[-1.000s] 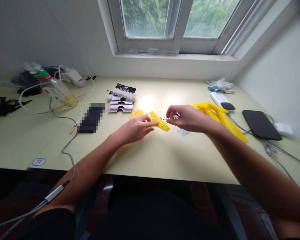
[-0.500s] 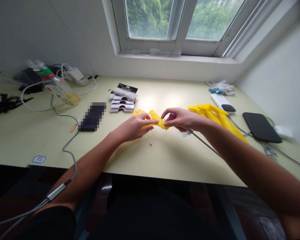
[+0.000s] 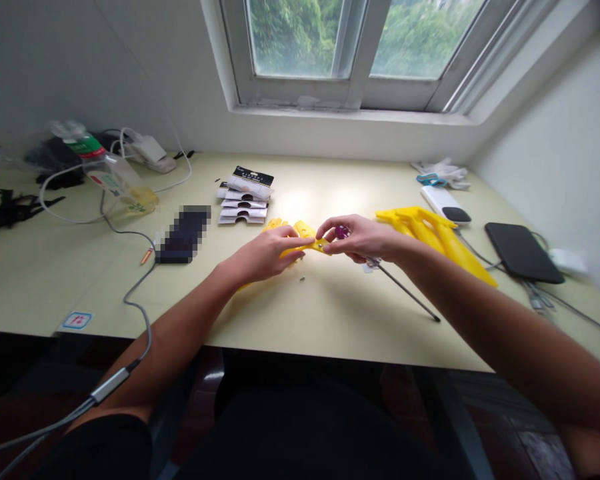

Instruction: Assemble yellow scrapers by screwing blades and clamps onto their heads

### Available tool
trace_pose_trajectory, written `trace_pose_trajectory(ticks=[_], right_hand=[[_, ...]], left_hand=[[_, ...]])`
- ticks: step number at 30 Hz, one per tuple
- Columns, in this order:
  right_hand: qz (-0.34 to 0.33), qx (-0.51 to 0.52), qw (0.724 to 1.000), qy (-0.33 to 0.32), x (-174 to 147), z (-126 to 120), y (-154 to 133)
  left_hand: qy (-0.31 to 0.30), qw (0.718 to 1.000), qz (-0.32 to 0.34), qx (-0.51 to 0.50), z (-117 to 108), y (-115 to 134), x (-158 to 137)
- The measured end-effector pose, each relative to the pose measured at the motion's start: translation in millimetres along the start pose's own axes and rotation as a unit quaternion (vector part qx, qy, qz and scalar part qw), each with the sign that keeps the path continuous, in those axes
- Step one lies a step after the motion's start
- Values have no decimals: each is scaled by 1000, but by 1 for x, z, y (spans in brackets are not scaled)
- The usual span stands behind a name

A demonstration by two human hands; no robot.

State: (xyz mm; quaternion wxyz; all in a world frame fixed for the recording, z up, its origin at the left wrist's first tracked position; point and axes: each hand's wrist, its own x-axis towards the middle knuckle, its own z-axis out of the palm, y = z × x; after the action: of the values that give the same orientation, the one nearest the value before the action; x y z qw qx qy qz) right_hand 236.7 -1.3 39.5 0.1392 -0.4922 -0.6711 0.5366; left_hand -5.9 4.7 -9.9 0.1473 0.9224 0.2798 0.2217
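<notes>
My left hand (image 3: 270, 256) is closed on a yellow plastic piece (image 3: 304, 230) with holes in it, gripping between thumb and fingers. At the right end of that piece, a small silver screw (image 3: 321, 246) shows beside the fingertips of my right hand (image 3: 356, 239). Those fingertips touch the yellow plastic. Tucked in the same hand is a screwdriver (image 3: 407, 289), its purple handle partly hidden by the fingers and its long shaft slanting down to the right. A small loose screw (image 3: 303, 279) lies on the table below the hands.
Yellow plastic parts (image 3: 430, 237) lie right of my hands. Stacked packets (image 3: 246, 197) and a phone (image 3: 185, 233) are to the left, with a bottle (image 3: 115, 173) and cables beyond. A white power bank (image 3: 445, 205) and a black device (image 3: 523, 253) sit at the right.
The yellow piece has tilted, so its face shows more edge-on. My right hand has shifted slightly left, and the screwdriver's tip has come out from behind the forearm.
</notes>
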Motion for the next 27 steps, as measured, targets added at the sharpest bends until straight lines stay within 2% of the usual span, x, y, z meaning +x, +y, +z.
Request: trace_pose_trajectory(ticks=[6, 10, 14, 17, 21, 24, 27], right_hand=[[0, -125, 991, 42, 4, 8, -3], [-50, -224, 966, 118, 2, 6, -9], [-42, -247, 946, 205, -4, -6, -17], [-29, -301, 937, 173, -8, -7, -21], [-3, -379, 920, 95, 1, 21, -15], [-7, -424, 901, 91, 20, 46, -7], [-7, -440, 892, 102, 33, 55, -3]], left_hand=[[-7, 1000, -19, 0, 0, 1, 0], [-8, 1000, -24, 2, -1, 1, 0], [12, 999, -44, 24, -10, -4, -1], [53, 992, -92, 64, -23, -11, -3], [91, 982, -138, 93, -34, -18, -5], [89, 981, -144, 95, -35, -19, -5], [82, 983, -140, 91, -32, -18, -5]])
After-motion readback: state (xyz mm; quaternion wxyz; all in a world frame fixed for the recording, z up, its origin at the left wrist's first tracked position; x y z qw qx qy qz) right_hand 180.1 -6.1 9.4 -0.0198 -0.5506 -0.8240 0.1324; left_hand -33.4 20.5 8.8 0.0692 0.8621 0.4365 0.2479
